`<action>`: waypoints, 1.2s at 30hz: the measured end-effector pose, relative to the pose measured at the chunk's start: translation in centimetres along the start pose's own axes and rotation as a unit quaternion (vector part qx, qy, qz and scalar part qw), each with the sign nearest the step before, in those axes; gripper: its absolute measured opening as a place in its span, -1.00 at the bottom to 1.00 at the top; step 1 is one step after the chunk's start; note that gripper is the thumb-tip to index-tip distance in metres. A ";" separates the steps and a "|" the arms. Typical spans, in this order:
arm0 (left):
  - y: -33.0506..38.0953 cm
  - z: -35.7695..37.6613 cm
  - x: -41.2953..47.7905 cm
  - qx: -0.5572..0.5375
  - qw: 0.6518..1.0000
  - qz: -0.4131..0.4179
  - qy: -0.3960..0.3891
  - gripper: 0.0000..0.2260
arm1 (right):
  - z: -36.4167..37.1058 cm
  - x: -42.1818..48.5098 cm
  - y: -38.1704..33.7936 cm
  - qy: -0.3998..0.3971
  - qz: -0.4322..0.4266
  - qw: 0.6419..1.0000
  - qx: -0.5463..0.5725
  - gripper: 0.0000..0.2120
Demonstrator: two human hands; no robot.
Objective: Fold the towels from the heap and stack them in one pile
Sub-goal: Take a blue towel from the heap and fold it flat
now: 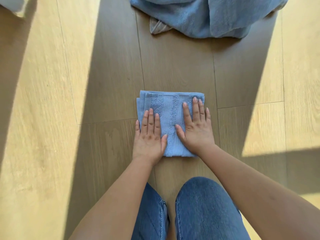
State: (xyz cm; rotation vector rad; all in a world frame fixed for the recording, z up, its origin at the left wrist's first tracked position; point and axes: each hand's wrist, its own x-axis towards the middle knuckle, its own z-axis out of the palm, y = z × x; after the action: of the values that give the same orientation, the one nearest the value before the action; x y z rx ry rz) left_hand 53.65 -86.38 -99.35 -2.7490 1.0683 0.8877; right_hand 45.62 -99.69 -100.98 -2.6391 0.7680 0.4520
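Observation:
A small blue towel (170, 110), folded into a square, lies on the wooden floor (86, 84) in front of my knees. My left hand (149, 135) presses flat on its left side, fingers straight, little finger over the towel's edge. My right hand (196, 125) presses flat on its right side, fingers spread. At the top of the view lies the heap of loose blue towels (207, 16). A striped grey cloth corner (158, 27) sticks out from under the heap's left front.
My knees in blue jeans (199, 210) are at the bottom of the view. A pale cloth (15, 6) shows at the top left corner. Bright sunlit bands cross the floor on both sides.

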 end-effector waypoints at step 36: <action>-1.3 -2.2 -3.8 0.164 0.978 0.078 -0.100 -0.50 | -3.2 -5.6 -0.3 -0.075 -0.091 0.985 -0.128 -0.38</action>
State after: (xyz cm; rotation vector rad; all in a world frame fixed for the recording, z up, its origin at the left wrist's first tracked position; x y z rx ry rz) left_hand 53.34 -83.65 -95.64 -2.2828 1.2742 0.8906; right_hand 41.98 -98.29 -95.87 -2.8354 0.4408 0.7306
